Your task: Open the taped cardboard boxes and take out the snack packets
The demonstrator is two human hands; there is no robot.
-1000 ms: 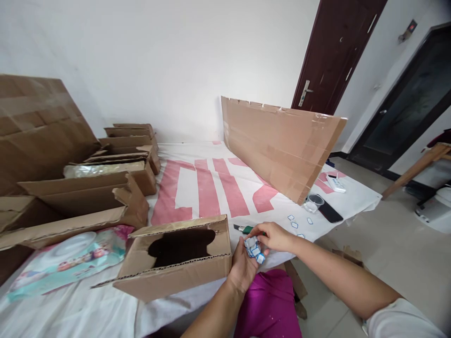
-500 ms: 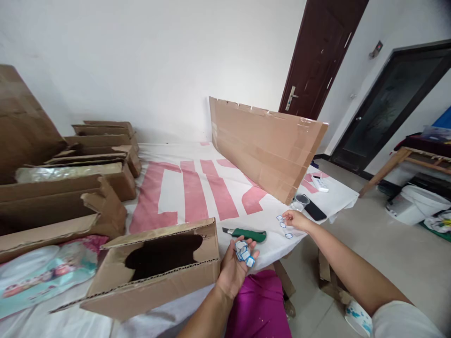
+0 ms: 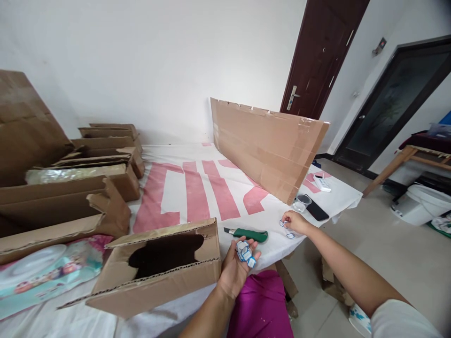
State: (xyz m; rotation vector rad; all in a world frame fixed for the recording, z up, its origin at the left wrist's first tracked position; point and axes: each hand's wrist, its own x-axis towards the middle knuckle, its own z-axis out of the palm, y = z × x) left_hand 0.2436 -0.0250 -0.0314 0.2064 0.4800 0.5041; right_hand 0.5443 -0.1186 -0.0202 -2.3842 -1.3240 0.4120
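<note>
Blue-edged tags [image 3: 245, 254] on left grip [image 3: 235, 272], cupped open, right grip [image 3: 296, 222] at others [image 3: 290, 236] (closure, hold unclear)

Soft light falls evenly; edges look stretched

Cardboard panel [image 3: 266, 149] standing on edge; clear cup [image 3: 302, 202] and black phone [image 3: 317, 209] beside its near end; dark-red door [image 3: 322, 65] behind it.

No text can be read with certainty: large pink strokes [image 3: 195, 192] on the white cloth [image 3: 169, 151] are partly covered, and printing on the turquoise wipes pack [image 3: 52, 277] is blurred.
</note>
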